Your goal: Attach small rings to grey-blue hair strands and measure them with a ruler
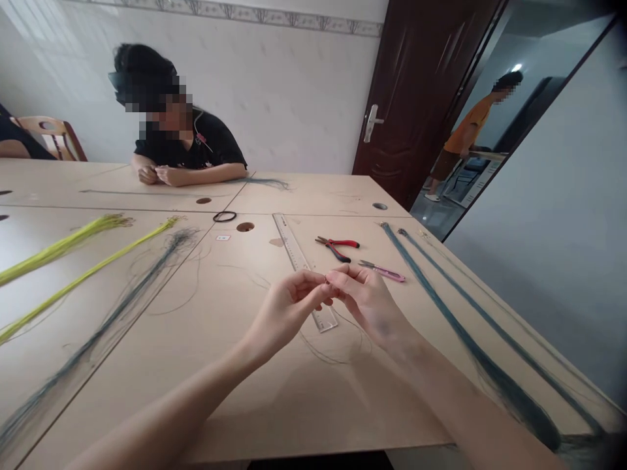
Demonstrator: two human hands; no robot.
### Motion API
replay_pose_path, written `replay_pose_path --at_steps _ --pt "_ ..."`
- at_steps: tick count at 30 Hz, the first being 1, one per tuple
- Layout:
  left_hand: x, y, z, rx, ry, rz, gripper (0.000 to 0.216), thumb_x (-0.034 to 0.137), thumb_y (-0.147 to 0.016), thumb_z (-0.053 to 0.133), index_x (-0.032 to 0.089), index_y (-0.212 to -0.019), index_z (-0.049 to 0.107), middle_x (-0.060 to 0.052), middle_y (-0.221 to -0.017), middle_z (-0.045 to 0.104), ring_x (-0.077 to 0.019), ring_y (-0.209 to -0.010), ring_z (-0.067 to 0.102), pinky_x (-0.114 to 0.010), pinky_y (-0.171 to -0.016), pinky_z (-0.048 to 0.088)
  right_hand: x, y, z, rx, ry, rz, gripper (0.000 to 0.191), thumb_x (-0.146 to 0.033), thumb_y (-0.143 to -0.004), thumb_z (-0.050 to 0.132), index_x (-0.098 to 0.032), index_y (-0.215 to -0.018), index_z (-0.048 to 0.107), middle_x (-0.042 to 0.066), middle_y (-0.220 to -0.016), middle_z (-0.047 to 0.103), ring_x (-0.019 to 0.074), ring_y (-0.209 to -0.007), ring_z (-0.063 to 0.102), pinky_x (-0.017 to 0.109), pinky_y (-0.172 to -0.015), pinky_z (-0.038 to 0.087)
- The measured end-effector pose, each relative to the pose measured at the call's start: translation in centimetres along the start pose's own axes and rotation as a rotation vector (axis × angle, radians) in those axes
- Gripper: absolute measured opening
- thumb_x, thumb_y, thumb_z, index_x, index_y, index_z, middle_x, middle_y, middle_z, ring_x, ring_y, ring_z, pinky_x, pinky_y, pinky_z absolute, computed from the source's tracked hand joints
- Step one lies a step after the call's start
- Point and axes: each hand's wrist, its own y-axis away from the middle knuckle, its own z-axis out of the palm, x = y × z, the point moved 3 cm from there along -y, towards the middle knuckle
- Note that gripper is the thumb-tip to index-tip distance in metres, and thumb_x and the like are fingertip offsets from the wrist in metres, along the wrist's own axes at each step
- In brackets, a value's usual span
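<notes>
My left hand (292, 301) and my right hand (365, 297) meet over the ruler, both closed in a fingertip pinch. Between the fingertips shows a tiny coppery bit, too small to name. A thin dark thread (327, 360) loops from the hands down over the table. Under my hands lies a clear ruler (290, 245). Just beyond my right hand are pliers (343, 248) with red and black handles and small thread snips (385, 271) with a pink handle.
Blue-green thread bundles (435, 300) lie on the right. Yellow bundles (98, 264) and a dark grey-blue one (132, 310) lie on the left. A black ring (225, 216) sits near a table hole (245, 227). A person (191, 143) sits opposite; another (470, 127) stands beyond the doorway.
</notes>
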Motion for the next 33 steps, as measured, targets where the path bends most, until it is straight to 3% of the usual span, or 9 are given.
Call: replay_pose_path --at_steps 5,15,18,21,24,28,33 --pt "-0.4 -0.1 -0.1 0.004 0.135 -0.083 0.016 0.026 -0.087 0.057 0.016 -0.079 0.066 -0.002 -0.073 0.067 -0.0106 -0.068 0.06 -0.021 -0.065 0.049 0.2 0.1 -0.7 0.012 0.001 0.027 0.018 -0.033 -0.079 0.066 -0.018 -0.069 0.062 -0.001 -0.067 0.055 0.0123 -0.069 0.051 0.032 -0.079 0.042" --pt "-1.7 -0.1 0.0 -0.001 0.296 -0.16 0.015 0.028 -0.086 0.061 0.015 -0.08 0.063 -0.002 -0.073 0.067 -0.0104 -0.073 0.062 -0.021 -0.07 0.05 -0.4 0.4 -0.9 -0.038 -0.148 0.038 0.014 -0.029 -0.077 0.069 -0.019 -0.069 0.064 -0.002 -0.065 0.052 0.0111 -0.068 0.049 0.028 -0.074 0.041" --pt "-1.9 -1.1 -1.1 0.079 0.273 -0.155 0.015 0.024 -0.086 0.063 0.011 -0.08 0.062 -0.003 -0.074 0.067 -0.0109 -0.071 0.062 -0.02 -0.063 0.049 -1.2 0.6 -1.2 -0.051 -0.236 0.04 0.019 -0.029 -0.073 0.073 -0.019 -0.063 0.06 -0.003 -0.062 0.044 0.0101 -0.063 0.044 0.028 -0.07 0.043" --pt "-1.4 -2.6 -4.3 0.259 0.249 -0.107 0.011 0.02 -0.086 0.062 0.009 -0.082 0.06 -0.002 -0.079 0.063 -0.01 -0.067 0.06 -0.017 -0.049 0.042 -1.6 0.6 -1.9 -0.01 -0.293 0.042 0.028 -0.028 -0.07 0.075 -0.018 -0.057 0.052 -0.005 -0.061 0.036 0.0086 -0.058 0.038 0.025 -0.064 0.043" --pt "1.0 -3.3 -9.5 0.464 0.21 -0.042 0.009 0.018 -0.088 0.06 0.01 -0.085 0.059 -0.001 -0.08 0.061 -0.0088 -0.063 0.057 -0.017 -0.048 0.043 -1.0 0.2 -2.8 0.047 -0.299 0.086 0.03 -0.029 -0.072 0.074 -0.018 -0.057 0.05 -0.005 -0.061 0.032 0.0089 -0.057 0.036 0.023 -0.06 0.042" --pt "7.5 -1.4 -15.9 0.676 0.086 0.11 0.007 0.015 -0.088 0.059 0.01 -0.084 0.059 0.0 -0.076 0.059 -0.0071 -0.058 0.054 -0.017 -0.048 0.044 0.4 0.0 -2.8 0.065 -0.286 0.199 0.028 -0.029 -0.07 0.076 -0.018 -0.062 0.052 -0.005 -0.061 0.033 0.0089 -0.056 0.037 0.023 -0.056 0.041" --pt "17.1 3.9 -19.8 0.891 -0.149 0.279 0.004 0.011 -0.088 0.058 0.008 -0.087 0.06 0.0 -0.073 0.057 -0.0057 -0.057 0.052 -0.013 -0.045 0.042 0.9 0.5 -1.9 0.015 -0.264 0.263 0.025 -0.031 -0.069 0.077 -0.018 -0.067 0.056 -0.005 -0.061 0.038 0.009 -0.056 0.041 0.023 -0.056 0.042"
